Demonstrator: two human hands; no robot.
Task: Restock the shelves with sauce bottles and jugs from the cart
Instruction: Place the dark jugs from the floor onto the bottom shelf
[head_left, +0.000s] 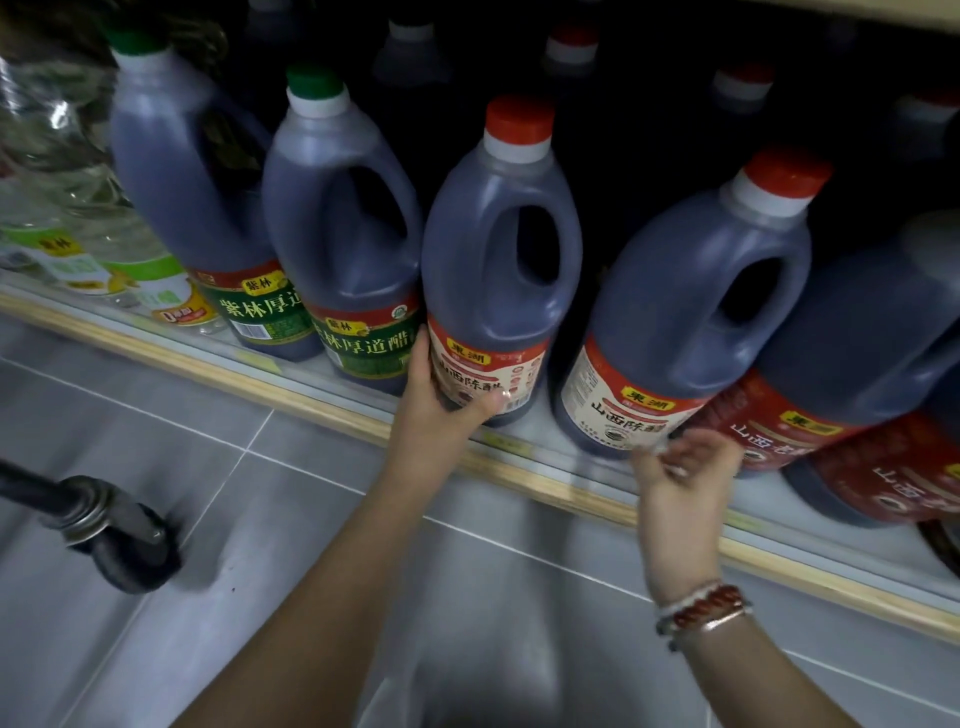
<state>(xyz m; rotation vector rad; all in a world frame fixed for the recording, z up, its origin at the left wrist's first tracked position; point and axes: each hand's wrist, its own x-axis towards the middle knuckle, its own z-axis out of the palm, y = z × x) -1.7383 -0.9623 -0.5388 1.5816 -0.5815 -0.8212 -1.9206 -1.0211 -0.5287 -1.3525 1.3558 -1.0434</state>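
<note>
On the low shelf (551, 481) stood a row of handled plastic jugs, each filled almost to the neck with dark liquid. Two green-capped jugs (340, 234) with green labels stood at the left, touching each other. Beyond them were clear bottles (78, 208) of pale, see-through liquid. Just right of the green pair stood a red-capped jug (500, 280) with a red and white label, upright at the shelf's front edge and touching the nearer green one. A second red-capped jug (693, 317) of the same kind stood apart from it, with a gap between. Darker jugs with red labels (852, 364) crowded against it on the right, and more caps showed dimly in the rows behind. The left hand (441, 402) reached forward with a straight arm and gripped the first red-capped jug low on its label, thumb across the front and fingers round the left side. The right hand (685, 467), with a beaded bracelet (701, 610) at the wrist, hovered just below the second jug's label, its fingers loosely curled on nothing. Blur hid whether the fingertips touched the jug. A cart caster wheel (130, 540) rested on the grey tiled floor (260, 597) at the left.
</note>
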